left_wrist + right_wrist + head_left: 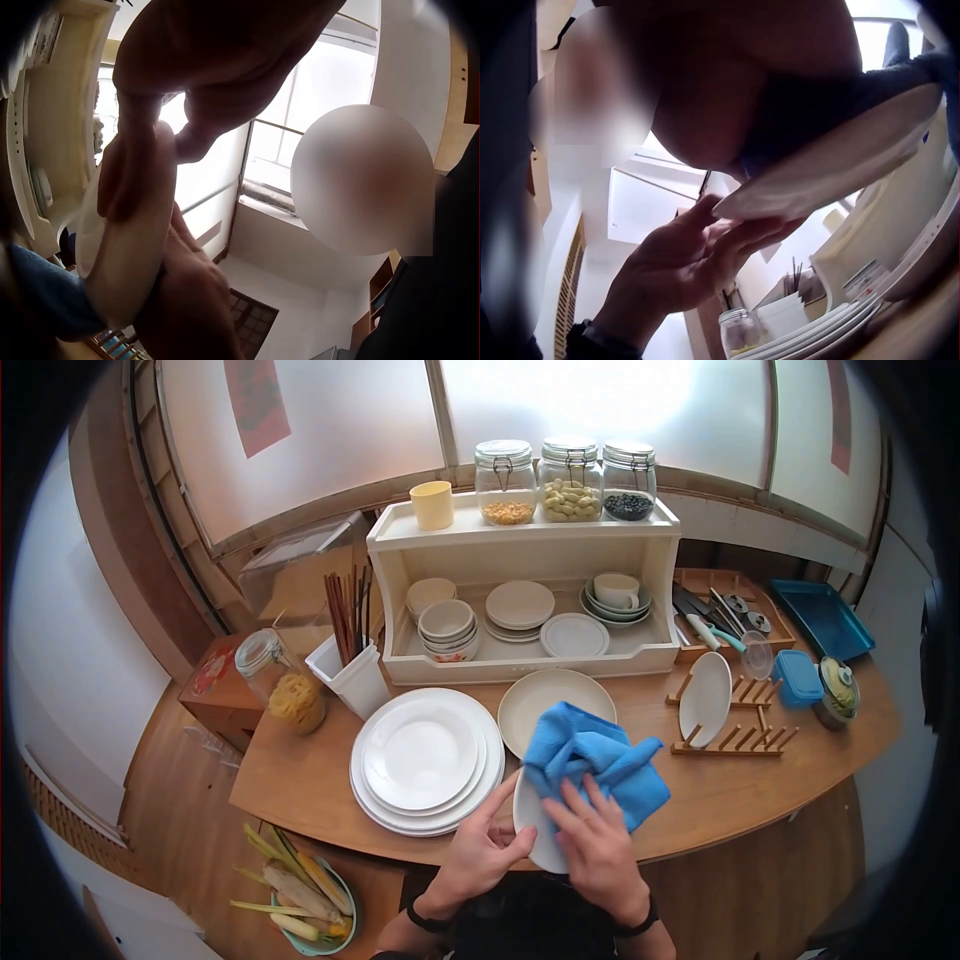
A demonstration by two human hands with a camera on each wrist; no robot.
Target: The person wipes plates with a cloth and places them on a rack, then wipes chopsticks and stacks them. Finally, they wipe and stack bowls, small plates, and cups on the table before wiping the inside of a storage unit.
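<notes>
3 jars (569, 485) on shelf nr window, wood tbl (640, 830) below.

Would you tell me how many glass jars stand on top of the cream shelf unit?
3: the left jar with orange bits, the middle jar with pale pods, and the right jar with dark beans.

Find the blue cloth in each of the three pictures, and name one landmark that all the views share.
Head view: the blue cloth is right of centre, below mid-height, under the right hand.
Left wrist view: lower left corner.
Right wrist view: upper right, dark in shadow, along the upper side of the held plate.
Shared landmark: the held plate, touching the cloth.
</notes>
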